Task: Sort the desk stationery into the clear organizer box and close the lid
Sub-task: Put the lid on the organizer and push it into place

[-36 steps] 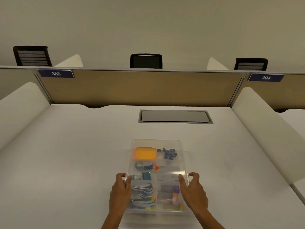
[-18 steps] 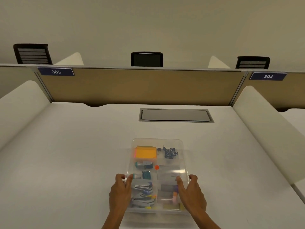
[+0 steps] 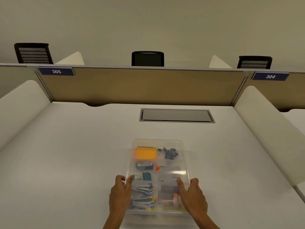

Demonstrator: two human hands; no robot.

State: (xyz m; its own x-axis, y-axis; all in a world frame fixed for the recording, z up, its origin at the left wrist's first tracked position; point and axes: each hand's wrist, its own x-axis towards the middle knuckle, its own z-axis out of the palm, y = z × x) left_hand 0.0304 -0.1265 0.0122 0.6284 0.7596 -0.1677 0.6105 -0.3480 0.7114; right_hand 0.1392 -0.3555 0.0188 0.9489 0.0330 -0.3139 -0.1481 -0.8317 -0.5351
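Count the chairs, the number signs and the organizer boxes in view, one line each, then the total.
Chairs: 3
Number signs: 2
Clear organizer box: 1
Total: 6

A clear rectangular plastic organizer box (image 3: 157,176) lies flat on the white tabletop (image 3: 74,162), near the front edge, its long side running near to far. Its transparent lid (image 3: 181,162) sits on top, covering the compartments. Through it show an orange pad of sticky notes (image 3: 146,152) at far left, black binder clips (image 3: 170,153) at far right, a small red-orange dot (image 3: 157,168) at centre, and grey staplers (image 3: 143,189) at near left.
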